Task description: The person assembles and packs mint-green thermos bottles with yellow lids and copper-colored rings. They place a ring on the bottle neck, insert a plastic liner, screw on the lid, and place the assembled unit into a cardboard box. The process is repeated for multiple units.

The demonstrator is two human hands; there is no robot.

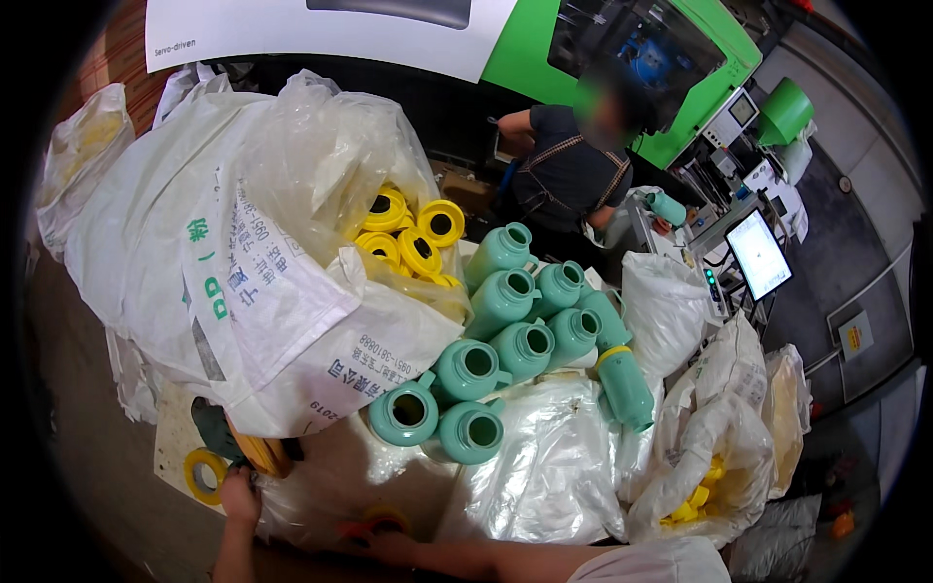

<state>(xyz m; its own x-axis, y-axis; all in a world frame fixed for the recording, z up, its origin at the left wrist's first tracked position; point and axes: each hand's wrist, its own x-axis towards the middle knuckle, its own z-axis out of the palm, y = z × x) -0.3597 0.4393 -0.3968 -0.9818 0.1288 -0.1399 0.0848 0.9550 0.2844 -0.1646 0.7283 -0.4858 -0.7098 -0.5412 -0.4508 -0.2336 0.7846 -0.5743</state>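
Just above your hands, at the near edge of the heap, your left hand [238, 496] rests on a clear plastic bag [335, 476] beside a yellow ring [205, 475], its grip not discernible; your right hand [394, 546] lies low under a second yellow ring [381, 522], and you cannot tell whether it grips. Beyond your fingers, stacked teal jug bodies [505, 340] lie loosely on their sides and, judged from this, could roll off if you tug the bag. Up and left, a white woven sack [282, 301] with green and grey print holds yellow rings [408, 238].
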